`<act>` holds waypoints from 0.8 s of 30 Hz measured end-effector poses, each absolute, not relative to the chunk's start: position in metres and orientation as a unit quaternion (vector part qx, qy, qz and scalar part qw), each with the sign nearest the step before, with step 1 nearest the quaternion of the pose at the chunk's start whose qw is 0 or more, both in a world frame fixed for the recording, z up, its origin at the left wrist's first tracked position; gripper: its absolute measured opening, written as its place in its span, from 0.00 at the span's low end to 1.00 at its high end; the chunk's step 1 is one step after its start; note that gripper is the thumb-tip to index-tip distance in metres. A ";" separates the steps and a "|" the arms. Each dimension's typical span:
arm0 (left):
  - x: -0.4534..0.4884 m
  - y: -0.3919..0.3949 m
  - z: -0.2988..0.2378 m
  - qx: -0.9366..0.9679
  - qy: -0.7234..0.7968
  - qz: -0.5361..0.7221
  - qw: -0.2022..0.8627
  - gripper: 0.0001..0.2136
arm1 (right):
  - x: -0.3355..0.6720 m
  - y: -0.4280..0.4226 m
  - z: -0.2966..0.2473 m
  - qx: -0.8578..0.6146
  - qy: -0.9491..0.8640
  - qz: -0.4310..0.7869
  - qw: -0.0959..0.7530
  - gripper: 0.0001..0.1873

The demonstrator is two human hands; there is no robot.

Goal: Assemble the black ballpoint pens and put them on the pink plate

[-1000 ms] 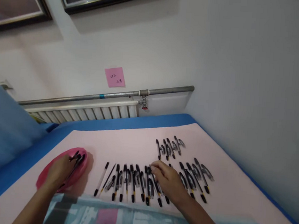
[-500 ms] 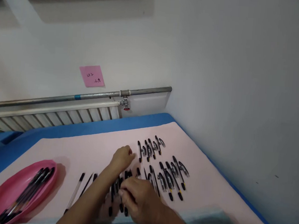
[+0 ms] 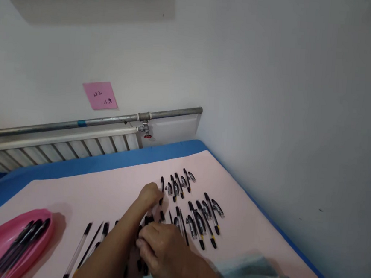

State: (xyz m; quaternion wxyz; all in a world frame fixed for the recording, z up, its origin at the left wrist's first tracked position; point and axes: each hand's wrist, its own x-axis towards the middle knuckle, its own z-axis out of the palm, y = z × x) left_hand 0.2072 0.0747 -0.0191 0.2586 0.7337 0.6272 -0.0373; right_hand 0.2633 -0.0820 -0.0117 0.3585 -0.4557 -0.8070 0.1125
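Note:
My left hand (image 3: pixel 150 193) reaches over the pink sheet, its curled fingertips at a black-capped pen (image 3: pixel 162 184) that stands at the left end of the far row. Closer to me, my right hand (image 3: pixel 165 251) is closed, thumb and fingers pinched together. It covers part of a cluster of pens, so whatever it holds is hidden. Beside it on the right lies a row of clear pen barrels (image 3: pixel 209 226) with loose clear-and-black caps (image 3: pixel 217 208) between them. More caps (image 3: pixel 192 177) lie in the far row.
A pink bowl (image 3: pixel 43 259) holding several dark pens (image 3: pixel 19 246) is at the left. Slim refills and pen barrels (image 3: pixel 77 250) lie by my left forearm. The pink sheet (image 3: pixel 104 192) covers a blue-edged table (image 3: pixel 107 156), bordered by a wall, radiator (image 3: pixel 59 148) and pipe (image 3: pixel 174 112).
The view has swung slightly to the right. My left hand has moved right and its fingertips have come onto the leftmost far pen. The right hand stays over the near cluster.

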 end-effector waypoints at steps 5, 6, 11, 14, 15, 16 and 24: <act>0.184 0.058 -0.012 0.732 0.618 0.044 0.284 0.12 | 0.275 -0.073 -0.012 -0.522 -0.737 0.160 0.399 0.07; 0.179 0.052 -0.010 0.737 0.610 0.070 0.284 0.12 | 0.279 -0.069 -0.012 -0.546 -0.712 0.167 0.409 0.08; 0.167 0.014 -0.002 0.763 0.555 0.159 0.290 0.12 | 0.297 -0.049 -0.017 -0.628 -0.593 0.216 0.456 0.10; 0.170 -0.005 0.001 0.778 0.526 0.188 0.288 0.13 | 0.299 -0.044 -0.019 -0.619 -0.557 0.273 0.481 0.09; 0.171 -0.010 0.001 0.786 0.512 0.196 0.287 0.12 | 0.299 -0.044 -0.019 -0.612 -0.554 0.288 0.486 0.09; 0.171 -0.013 0.002 0.795 0.493 0.201 0.290 0.11 | 0.299 -0.044 -0.019 -0.604 -0.554 0.297 0.490 0.09; 0.176 0.038 0.002 0.778 0.561 0.125 0.253 0.08 | 0.312 -0.045 -0.006 -0.630 -0.476 0.287 0.543 0.11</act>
